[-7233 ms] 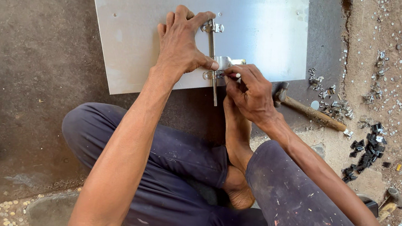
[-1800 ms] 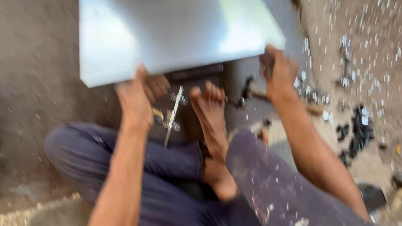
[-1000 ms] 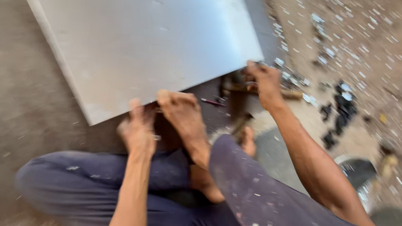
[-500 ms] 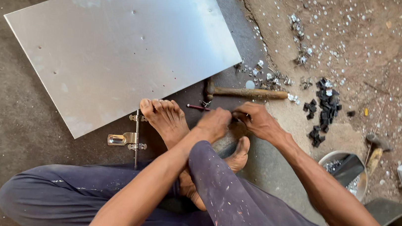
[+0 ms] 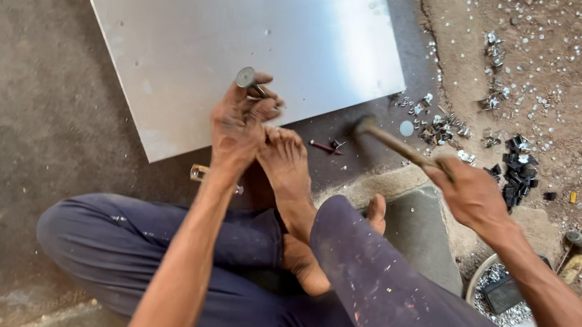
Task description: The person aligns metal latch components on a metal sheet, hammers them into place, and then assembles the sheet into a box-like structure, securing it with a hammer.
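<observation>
While left hand (image 5: 239, 123) pins punch (image 5: 248, 80), right hand (image 5: 471, 195) grips hammer (image 5: 388, 140).

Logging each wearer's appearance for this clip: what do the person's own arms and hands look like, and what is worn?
Both forearms are bare, with no sleeves, gloves, watch or rings in view. The left hand and right hand look dusty and grimy. A sliver of red cloth shows at the right arm's upper edge in the frame corner. Dark navy trousers carry pale paint flecks; the feet are bare.
</observation>
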